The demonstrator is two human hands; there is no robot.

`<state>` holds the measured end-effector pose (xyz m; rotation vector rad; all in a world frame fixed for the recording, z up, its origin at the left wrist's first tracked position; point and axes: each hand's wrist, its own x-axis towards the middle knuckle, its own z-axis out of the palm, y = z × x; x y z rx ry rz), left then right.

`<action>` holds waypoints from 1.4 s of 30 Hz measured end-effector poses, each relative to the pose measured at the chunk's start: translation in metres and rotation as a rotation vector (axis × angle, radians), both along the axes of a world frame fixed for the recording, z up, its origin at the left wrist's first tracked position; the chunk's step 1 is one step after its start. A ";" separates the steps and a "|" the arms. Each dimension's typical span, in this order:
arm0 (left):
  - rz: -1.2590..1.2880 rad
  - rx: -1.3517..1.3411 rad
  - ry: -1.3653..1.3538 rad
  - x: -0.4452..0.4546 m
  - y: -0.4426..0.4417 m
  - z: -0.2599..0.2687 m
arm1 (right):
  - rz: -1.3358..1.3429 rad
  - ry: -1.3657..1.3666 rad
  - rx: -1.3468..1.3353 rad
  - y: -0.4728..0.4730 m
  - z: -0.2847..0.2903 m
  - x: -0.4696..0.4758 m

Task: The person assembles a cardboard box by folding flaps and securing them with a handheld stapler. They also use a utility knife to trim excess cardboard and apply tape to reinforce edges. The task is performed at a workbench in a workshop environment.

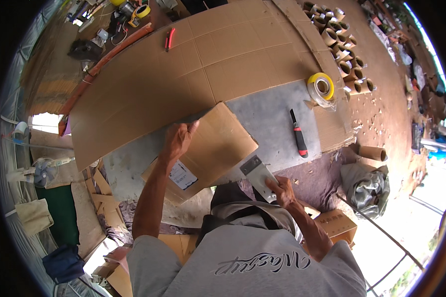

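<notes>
A brown cardboard box [223, 144] lies slantwise in front of me, over the grey sheet [275, 111] on the table. A white label [183, 175] with print is stuck near its lower left side. My left hand [179, 139] grips the box's upper left edge, thumb on top and fingers partly hidden. In my right hand [283, 192] is a flat, pale metal tool [259, 177] with a dark band at its far end. That end is close to the box's lower right corner; whether they touch is unclear. A black-and-red utility knife [299, 135] rests on the sheet to the right.
Large flattened cardboard [241, 48] covers the table's far side, with a red cutter [169, 39] on it. Yellow packing tape [320, 88] sits at the right. Many cardboard tubes [343, 55] stand on the floor beyond. A plastic bag [366, 189] and a carton [336, 224] are lower right.
</notes>
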<state>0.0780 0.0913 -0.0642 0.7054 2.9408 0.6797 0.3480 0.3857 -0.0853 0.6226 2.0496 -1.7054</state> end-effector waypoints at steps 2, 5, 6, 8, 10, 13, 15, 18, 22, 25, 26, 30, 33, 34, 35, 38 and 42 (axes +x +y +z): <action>0.044 -0.059 -0.257 -0.013 -0.004 -0.004 | -0.043 -0.019 -0.049 0.002 -0.002 0.011; 0.008 -0.048 -0.316 -0.036 -0.019 -0.023 | -0.064 -0.072 -0.024 -0.001 -0.012 0.005; -0.015 -0.025 -0.282 -0.044 -0.026 -0.033 | -0.064 -0.027 -0.029 -0.004 -0.016 -0.003; 0.056 -0.068 -0.340 -0.066 -0.040 -0.057 | -0.052 -0.070 0.012 -0.012 -0.026 -0.021; 0.059 -0.144 -0.386 -0.083 -0.050 -0.083 | -0.036 -0.009 -0.075 -0.016 -0.032 -0.036; -0.194 -0.120 -0.673 -0.083 -0.022 -0.129 | 0.042 0.066 -0.001 -0.016 -0.032 -0.042; -0.139 -0.057 -0.643 -0.051 0.007 -0.142 | -0.059 -0.069 -0.015 -0.014 -0.031 -0.039; -0.019 0.362 -0.416 0.022 0.030 -0.110 | -0.095 -0.069 -0.099 -0.012 -0.037 -0.041; -0.149 0.207 -0.208 0.080 0.044 -0.039 | -0.080 0.013 -0.127 -0.013 -0.050 -0.046; -0.136 -0.113 0.034 0.085 0.061 -0.023 | -0.103 0.051 -0.151 -0.012 -0.053 -0.042; -0.088 -0.177 0.038 0.080 0.065 -0.023 | -0.073 0.051 -0.085 -0.009 -0.052 -0.041; -0.043 -0.213 -0.037 0.054 0.059 -0.026 | 0.006 0.302 0.007 -0.008 -0.036 -0.022; -0.004 -0.137 -0.089 0.029 0.053 -0.020 | -0.049 0.025 0.014 -0.009 -0.019 -0.004; 0.011 -0.139 -0.113 0.019 0.051 -0.017 | -0.088 0.031 -0.021 -0.009 -0.013 0.002; 0.024 -0.142 -0.138 0.010 0.048 -0.014 | -0.083 0.007 0.000 -0.011 -0.009 0.008; 0.062 -0.150 -0.191 -0.018 0.045 -0.013 | -0.119 -0.080 0.017 -0.011 -0.004 0.020; 0.040 -0.115 -0.192 -0.039 0.038 -0.015 | -0.127 -0.083 0.004 -0.011 -0.014 0.025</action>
